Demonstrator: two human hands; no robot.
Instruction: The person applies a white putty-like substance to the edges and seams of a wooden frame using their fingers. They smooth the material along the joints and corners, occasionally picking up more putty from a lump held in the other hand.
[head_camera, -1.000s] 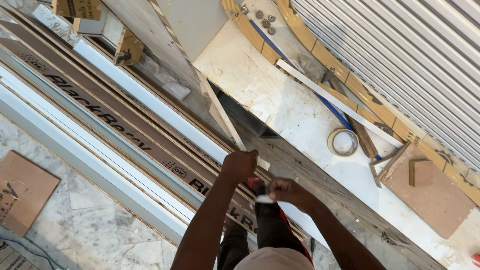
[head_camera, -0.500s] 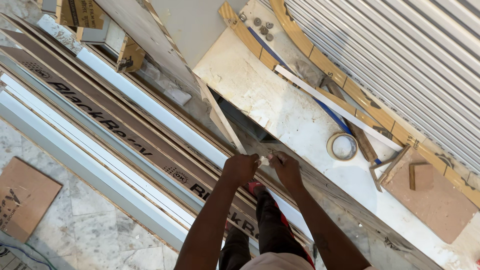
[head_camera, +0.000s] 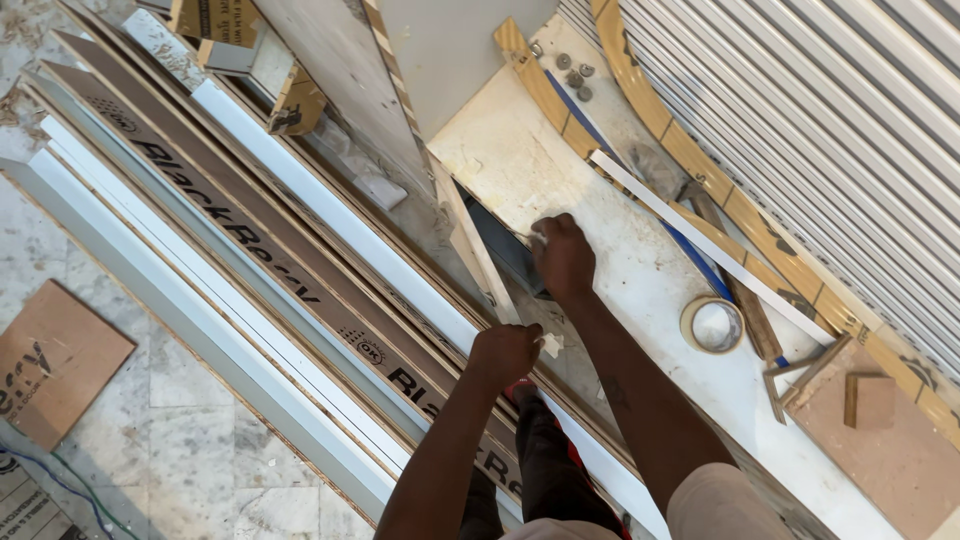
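— Grey marble floor (head_camera: 190, 440) runs under everything, and a ribbed metal shutter (head_camera: 830, 130) closes the side beyond the white board (head_camera: 640, 290). What lies beside that board?

— Long white channel lengths (head_camera: 200, 320) and brown printed panels (head_camera: 250, 240) are stacked beside it, on the floor side. A roll of tape (head_camera: 712, 324) sits on the board, near a thin white strip (head_camera: 700, 240) lying across it.

— And the hands?

— Right hand (head_camera: 563, 255) is closed on a small pale scrap at the board's edge, by the dark gap there. Left hand (head_camera: 506, 350) pinches a white bit (head_camera: 548, 344), just off the board.

— Which step is that?

— It looks like fitting or peeling edging at that edge. I'd judge the next move needs a steady pull along the edge, both hands holding firm.
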